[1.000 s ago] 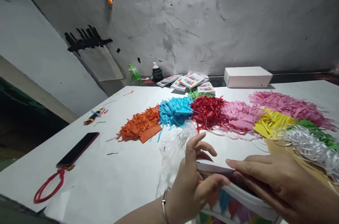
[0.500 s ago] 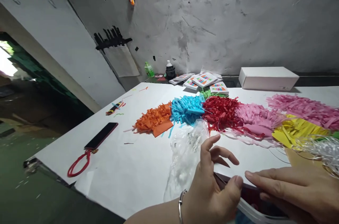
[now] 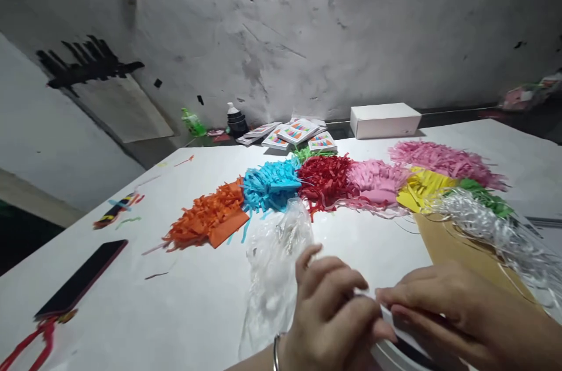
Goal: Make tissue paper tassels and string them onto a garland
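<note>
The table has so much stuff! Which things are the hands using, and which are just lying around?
In use: left hand, right hand, white packet, clear plastic bag.

Lying about: phone, white box, orange fringe, blue fringe, small cards.

No words, numbers or brand names can be read. The small white cards [image 3: 295, 132] stacked at the far edge of the white table [image 3: 175, 301] show only coloured triangle patterns; any lettering there is too small to tell.
</note>
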`<state>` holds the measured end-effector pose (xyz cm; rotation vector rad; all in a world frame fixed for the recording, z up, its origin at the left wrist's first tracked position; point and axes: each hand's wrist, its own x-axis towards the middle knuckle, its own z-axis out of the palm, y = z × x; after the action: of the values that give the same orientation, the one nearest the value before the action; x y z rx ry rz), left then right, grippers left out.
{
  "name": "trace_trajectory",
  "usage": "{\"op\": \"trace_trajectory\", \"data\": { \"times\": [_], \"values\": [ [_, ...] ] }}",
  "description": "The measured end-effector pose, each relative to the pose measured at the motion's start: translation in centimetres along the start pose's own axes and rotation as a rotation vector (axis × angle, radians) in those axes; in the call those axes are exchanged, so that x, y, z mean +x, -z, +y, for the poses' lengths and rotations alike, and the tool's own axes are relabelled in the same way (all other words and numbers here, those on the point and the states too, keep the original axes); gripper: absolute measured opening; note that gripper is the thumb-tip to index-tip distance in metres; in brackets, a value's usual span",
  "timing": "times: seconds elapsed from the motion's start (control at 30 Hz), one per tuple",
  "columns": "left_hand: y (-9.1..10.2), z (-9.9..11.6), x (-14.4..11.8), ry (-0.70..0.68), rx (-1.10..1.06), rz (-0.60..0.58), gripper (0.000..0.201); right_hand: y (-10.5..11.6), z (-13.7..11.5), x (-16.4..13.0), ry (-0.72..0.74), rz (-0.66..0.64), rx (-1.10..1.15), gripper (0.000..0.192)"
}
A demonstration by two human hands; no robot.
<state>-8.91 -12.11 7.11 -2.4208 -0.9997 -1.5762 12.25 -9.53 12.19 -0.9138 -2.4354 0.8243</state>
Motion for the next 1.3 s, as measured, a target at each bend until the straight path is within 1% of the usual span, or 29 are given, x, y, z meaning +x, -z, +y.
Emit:
{"op": "trace_trajectory", "data": {
  "times": [0.03,0.07,0.13,0.2,0.27,0.33,0.4,0.5,0.67,0.83,0.97,1.07,1.13,1.23,1.3],
  "values": [
    [-0.5,0.3,-0.1,-0.067,0.009,-0.016,0.032,-0.3,-0.1,0.1,-0.022,-0.079,0.013,0.035],
    [-0.9,0.5,-0.3,-0.104,0.002,-0.036,0.034,-0.5,-0.2,0.2,-0.052,-0.135,0.028,0.036],
    [-1.6,0.7,-0.8,-0.113,-0.012,-0.075,0.035,-0.8,0.2,-0.2,-0.126,-0.175,0.058,0.038],
    [-1.7,0.6,-1.1,-0.107,-0.01,-0.116,0.033,-0.8,0.8,-1.0,-0.172,-0.188,0.106,0.04],
    [-1.5,0.3,-1.3,-0.14,-0.011,-0.132,0.029,-0.7,1.5,-2.1,-0.186,-0.197,0.169,0.04],
    [-1.2,0.1,-1.2,-0.153,-0.024,-0.165,0.026,-0.6,2.1,-3.2,-0.185,-0.174,0.238,0.034],
    [-0.9,0.1,-1.1,-0.137,-0.039,-0.222,0.022,-0.7,2.5,-4.0,-0.176,-0.129,0.316,0.028],
    [-0.8,0.3,-0.9,-0.125,-0.031,-0.294,0.016,-1.0,2.7,-4.6,-0.181,-0.114,0.404,0.028],
    [-1.4,0.9,-0.7,-0.18,-0.041,-0.351,0.004,-1.5,2.4,-4.8,-0.24,-0.159,0.409,0.035],
    [-1.8,1.0,-0.7,-0.159,-0.057,-0.374,0.005,-2.1,1.7,-5.2,-0.295,-0.101,0.411,0.035],
    [-2.0,1.3,-0.6,-0.185,-0.058,-0.38,0.005,-2.7,1.0,-5.2,-0.37,-0.081,0.472,0.035],
    [-2.1,1.7,-0.3,-0.219,-0.086,-0.415,0.007,-3.0,0.9,-5.5,-0.369,-0.064,0.45,0.033],
    [-2.2,1.8,-0.2,-0.208,-0.1,-0.427,0.009,-3.2,1.3,-6.0,-0.35,-0.038,0.411,0.031],
    [-2.2,1.7,-0.2,-0.168,-0.107,-0.421,0.009,-3.9,2.2,-7.0,-0.345,0.06,0.364,0.029],
    [-2.1,1.7,-0.3,-0.153,-0.103,-0.433,0.01,-4.5,2.6,-7.5,-0.34,0.134,0.383,0.027]
  ]
}}
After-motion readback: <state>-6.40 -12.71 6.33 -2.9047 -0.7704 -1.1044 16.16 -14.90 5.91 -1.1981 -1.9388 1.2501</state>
